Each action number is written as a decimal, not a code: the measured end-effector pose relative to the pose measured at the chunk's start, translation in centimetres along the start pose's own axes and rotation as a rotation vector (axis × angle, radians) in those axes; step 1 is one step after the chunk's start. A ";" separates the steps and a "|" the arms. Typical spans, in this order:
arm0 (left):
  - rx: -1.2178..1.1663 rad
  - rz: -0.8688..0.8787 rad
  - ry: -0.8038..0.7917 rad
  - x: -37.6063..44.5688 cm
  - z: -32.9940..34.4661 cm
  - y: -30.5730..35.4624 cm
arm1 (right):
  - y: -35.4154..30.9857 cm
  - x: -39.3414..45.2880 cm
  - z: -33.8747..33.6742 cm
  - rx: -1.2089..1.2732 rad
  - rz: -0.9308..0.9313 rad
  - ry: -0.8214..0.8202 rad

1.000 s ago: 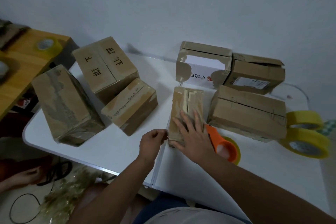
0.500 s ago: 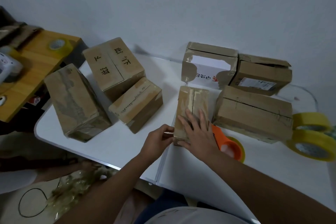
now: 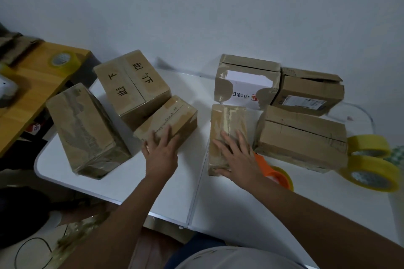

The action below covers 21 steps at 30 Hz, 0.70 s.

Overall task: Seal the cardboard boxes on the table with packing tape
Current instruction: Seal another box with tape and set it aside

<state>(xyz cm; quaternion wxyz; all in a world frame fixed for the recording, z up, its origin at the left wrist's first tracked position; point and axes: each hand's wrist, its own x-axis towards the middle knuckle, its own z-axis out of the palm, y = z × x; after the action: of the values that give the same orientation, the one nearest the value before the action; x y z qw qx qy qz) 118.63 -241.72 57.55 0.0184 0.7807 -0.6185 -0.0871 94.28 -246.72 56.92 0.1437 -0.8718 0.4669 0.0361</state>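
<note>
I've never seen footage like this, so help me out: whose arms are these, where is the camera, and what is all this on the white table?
There is no machine here. A person wears a camera on the head, looking down at their own two hands. The left hand rests flat on a small taped box. The right hand lies flat on a narrow box with a seam down its top. Neither hand grips anything. More cardboard boxes stand around on the white table. An orange tape dispenser lies by the right wrist, and two yellow tape rolls sit at the far right.
</note>
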 end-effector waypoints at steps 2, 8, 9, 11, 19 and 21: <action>0.009 0.101 -0.031 0.7 -0.5 1.3 | 0.7 0.5 -0.3 0.044 -0.011 -0.013; 0.130 0.369 -0.117 3.4 -0.4 0.2 | 2.5 2.0 -1.1 0.090 -0.026 -0.046; 0.169 0.366 -0.115 4.0 -0.5 0.0 | 2.8 2.1 -1.3 0.091 -0.032 -0.048; 0.211 0.326 -0.090 5.6 -0.7 0.5 | 3.1 2.4 -1.4 0.094 -0.045 -0.042; 0.109 0.212 0.097 13.3 -1.4 3.7 | 3.6 2.8 -2.3 0.256 -0.088 -0.038; 0.048 0.194 0.077 15.5 -1.4 3.9 | 3.5 2.9 -2.7 0.353 -0.062 0.012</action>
<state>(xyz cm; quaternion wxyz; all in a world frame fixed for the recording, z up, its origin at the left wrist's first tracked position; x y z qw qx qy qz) 118.50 -257.79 57.74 0.0316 0.7203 -0.6918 -0.0398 92.81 -251.66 58.20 0.2926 -0.8473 0.4397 -0.0561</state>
